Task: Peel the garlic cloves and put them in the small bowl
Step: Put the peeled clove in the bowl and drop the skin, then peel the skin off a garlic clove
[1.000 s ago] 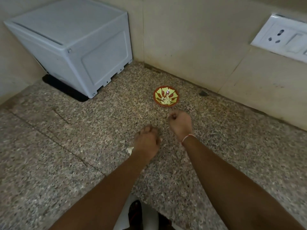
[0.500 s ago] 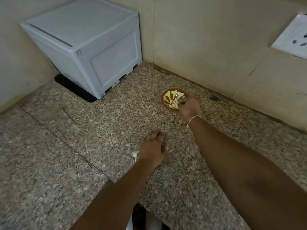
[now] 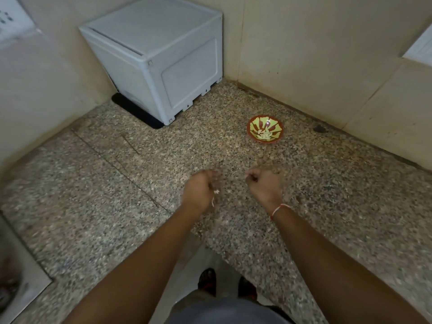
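Observation:
The small red bowl with a yellow-green pattern stands on the speckled stone counter near the back wall, with pale peeled garlic cloves in it. My left hand hovers over the counter well in front of the bowl, fingers curled, pinching a white garlic clove with a strip of skin hanging below; motion blur hides detail. My right hand is beside it, a little apart, curled into a loose fist with nothing visible in it.
A pale grey plastic box fills the back left corner. Tiled walls close the back and left. A switch plate is on the right wall. The counter's front edge runs below my forearms; a sink lies lower left.
My right hand has drawn back from the bowl toward my left hand. My left hand has lifted off the counter, curled round the white garlic piece. The view has swung left.

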